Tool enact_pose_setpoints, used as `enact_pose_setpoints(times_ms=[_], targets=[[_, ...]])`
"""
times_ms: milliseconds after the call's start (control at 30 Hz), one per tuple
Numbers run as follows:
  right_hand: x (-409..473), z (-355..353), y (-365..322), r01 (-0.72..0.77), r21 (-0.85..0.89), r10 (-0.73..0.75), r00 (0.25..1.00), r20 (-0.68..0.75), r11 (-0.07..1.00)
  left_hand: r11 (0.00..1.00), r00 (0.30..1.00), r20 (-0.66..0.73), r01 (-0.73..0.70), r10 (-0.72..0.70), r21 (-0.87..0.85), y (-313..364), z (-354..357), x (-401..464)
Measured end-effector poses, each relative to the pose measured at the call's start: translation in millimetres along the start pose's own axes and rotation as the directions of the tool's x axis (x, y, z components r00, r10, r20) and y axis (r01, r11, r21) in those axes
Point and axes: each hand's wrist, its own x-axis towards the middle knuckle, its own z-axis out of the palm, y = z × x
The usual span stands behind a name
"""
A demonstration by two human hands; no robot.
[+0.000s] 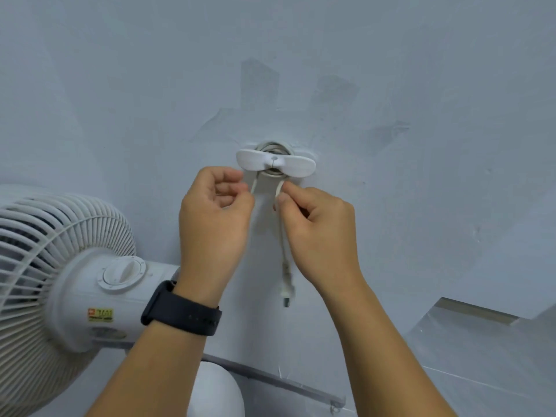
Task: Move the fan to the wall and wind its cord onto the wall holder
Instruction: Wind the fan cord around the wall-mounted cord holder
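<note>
A white wall holder (276, 162) with two flat wings is fixed to the pale wall, and several turns of white cord (274, 146) lie wound behind it. My left hand (215, 218) pinches the cord strand hanging from the holder's left side. On the right strand my right hand (319, 233) is pinched just under the holder. The cord's end hangs down from there with the plug (285, 291) dangling free. The white fan (63, 284) stands against the wall at the lower left, its grille and motor housing in view.
The fan's round white base (215, 392) shows at the bottom centre. A grey skirting strip (270, 379) runs along the foot of the wall. A corner and a lighter floor patch (475, 311) lie at the lower right. A black watch sits on my left wrist.
</note>
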Motion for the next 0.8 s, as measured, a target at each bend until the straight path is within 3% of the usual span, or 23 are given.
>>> enact_pose_setpoints(times_ms=[100, 200, 333, 467, 567, 700, 800], targets=[[-1.3, -2.0, -6.0, -0.155, 0.183, 0.15, 0.988, 0.04, 0.971, 0.986, 0.997, 0.074, -0.033, 0.021, 0.162, 0.0, -4.8, -0.3], [0.5, -4.3, -12.5, -0.297, 0.338, 0.297, 0.953, 0.055, 0.893, 0.978, 0.975, 0.213, 0.017, -0.063, 0.209, 5.2, -6.0, -4.5], [0.9, -2.1, -16.6, -0.326, 0.36, 0.337, 0.941, 0.034, 0.874, 0.986, 0.938, 0.317, 0.107, -0.143, 0.126, 12.5, -12.9, -1.8], [0.3, -1.4, -17.2, -0.348, 0.34, 0.352, 0.935, 0.053, 0.874, 0.972, 0.909, 0.379, 0.098, -0.175, 0.214, 14.5, -13.9, -2.2], [-0.3, -2.2, -16.9, -0.383, 0.344, 0.391, 0.919, 0.051, 0.857, 0.949, 0.929, 0.319, 0.086, -0.186, 0.304, 8.8, -14.2, 2.5], [-2.6, 1.3, -17.9, -0.397, 0.353, 0.413, 0.91, 0.032, 0.847, 0.865, 0.987, 0.152, -0.029, -0.055, 0.501, 2.0, -21.0, 12.8], [-3.6, 3.3, -14.9, -0.406, 0.353, 0.426, 0.905, 0.024, 0.843, 0.844, 0.996, 0.081, -0.013, -0.036, 0.536, -4.6, -19.7, 18.4]])
